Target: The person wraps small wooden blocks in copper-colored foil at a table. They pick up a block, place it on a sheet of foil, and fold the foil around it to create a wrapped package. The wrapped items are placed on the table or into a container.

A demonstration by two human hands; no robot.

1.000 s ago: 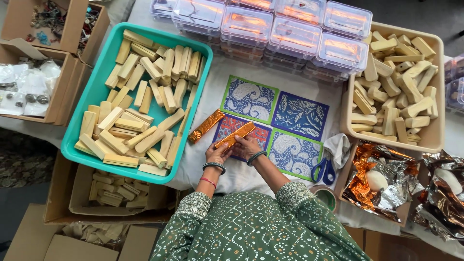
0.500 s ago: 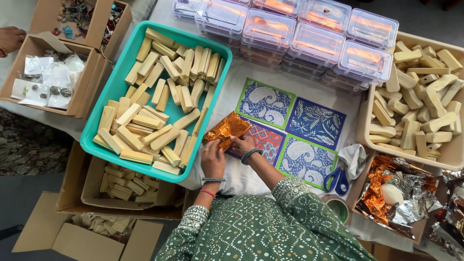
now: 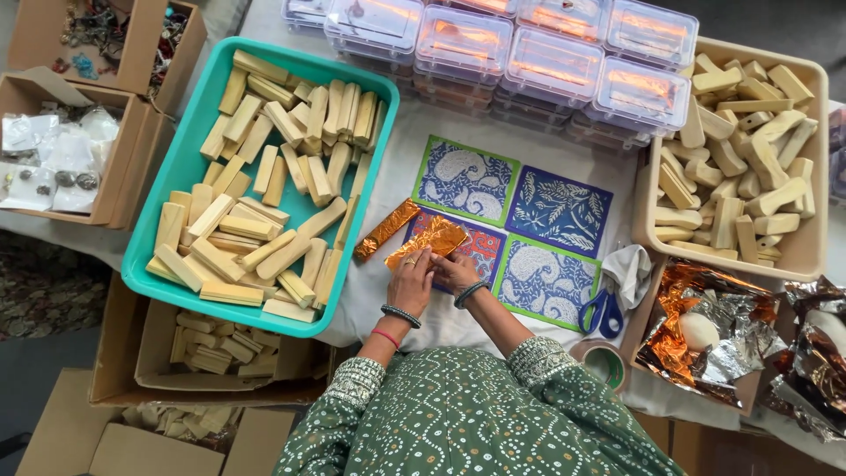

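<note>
Left hand: your left hand lies flat over the near end of the foil-wrapped block, fingers closed down on it, pinning it to the cloth so the wrap cannot spring open.
Right hand: your right hand sits just beside the left, fingertips pinching the foil at the block's near right edge; it reads as pressing a fold flat.
Foil-wrapped block: copper-orange and crinkled, it runs away from your fingertips at a slant, partly over the red patterned card.
Finished piece: a second wrapped bar lies just left of your left fingers, apart from them, likely set aside out of the working spot.
Patterned cards: the blue-and-green cards spread beyond and right of your right fingers, making a flat surface to fold against.
Teal tray: the teal tray of bare wooden blocks stands well left of your left hand, within reach for it.
Beige tray: the beige tray with more blocks sits far right of your right hand.
Scissors: the blue-handled scissors lie near your right wrist, beside a tape roll.
Foil sheets: loose foil sheets are in a box further right.
Clear boxes: lidded clear boxes line up well beyond both sets of fingertips.
</note>
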